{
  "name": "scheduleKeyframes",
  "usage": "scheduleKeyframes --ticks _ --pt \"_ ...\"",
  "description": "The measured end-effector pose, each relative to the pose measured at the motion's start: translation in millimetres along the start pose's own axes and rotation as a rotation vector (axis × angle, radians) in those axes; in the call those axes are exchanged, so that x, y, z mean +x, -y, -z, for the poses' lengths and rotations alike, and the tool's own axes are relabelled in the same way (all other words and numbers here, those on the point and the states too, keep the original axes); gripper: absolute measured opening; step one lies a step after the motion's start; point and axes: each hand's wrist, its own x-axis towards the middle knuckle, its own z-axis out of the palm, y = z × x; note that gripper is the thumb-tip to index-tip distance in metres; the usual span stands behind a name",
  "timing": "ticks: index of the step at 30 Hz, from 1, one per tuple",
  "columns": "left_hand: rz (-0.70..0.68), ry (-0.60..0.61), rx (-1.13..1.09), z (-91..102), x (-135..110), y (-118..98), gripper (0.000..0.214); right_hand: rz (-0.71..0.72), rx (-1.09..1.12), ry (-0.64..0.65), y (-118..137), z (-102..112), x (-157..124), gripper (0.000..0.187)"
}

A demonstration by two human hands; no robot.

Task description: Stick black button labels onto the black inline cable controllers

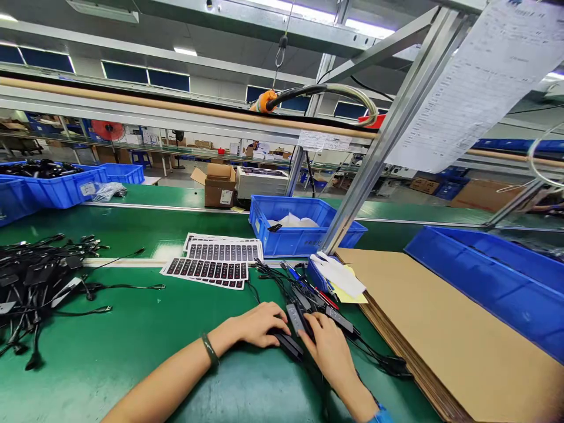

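Both my hands rest on the green table near its front middle, over a small bunch of black cable adapters (308,311). My left hand (258,326) lies with fingers curled over a flat black adapter (288,345). My right hand (328,346) pinches a grey-black adapter (296,317) between thumb and fingers. Sheets of black barcode labels (211,261) lie just beyond my hands. A large tangle of black cables (39,282) covers the left side of the table.
A blue bin (304,238) with white bags stands behind the labels, beside a slanted metal post (379,147). A stack of cardboard sheets (440,329) and a long blue tray (493,282) fill the right. More blue bins (57,185) and a cardboard box (219,185) sit beyond.
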Motion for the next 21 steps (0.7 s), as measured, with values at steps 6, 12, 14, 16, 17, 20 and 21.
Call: scheduleKeyframes --ticks 6,12,14,16,17,20,21 --pt "0.007 -0.021 0.019 -4.3 -0.1 0.7 0.039 0.117 0.179 0.043 5.2 3.5 -23.8 0.031" --pt "0.022 0.032 0.035 -9.8 4.5 -2.7 0.043 -0.03 0.351 0.0 -6.3 6.4 -27.6 0.039" --pt "0.009 0.031 0.064 -9.4 8.2 -5.1 0.043 -0.053 0.343 -0.002 -11.8 6.1 -26.0 0.04" --pt "-0.019 0.034 0.105 -8.6 11.8 -7.2 0.045 -0.072 0.332 -0.006 -16.6 6.7 -25.0 0.041" --pt "-0.025 0.043 0.123 -8.3 13.2 -8.1 0.046 -0.079 0.325 -0.01 -18.2 7.6 -25.0 0.041" --pt "0.019 0.089 0.127 -9.4 13.2 -9.3 0.052 -0.088 0.302 -0.027 -17.1 12.5 -28.0 0.042" --pt "0.036 0.094 0.113 -10.4 11.7 -9.1 0.053 -0.078 0.301 -0.025 -14.6 14.7 -29.7 0.043"
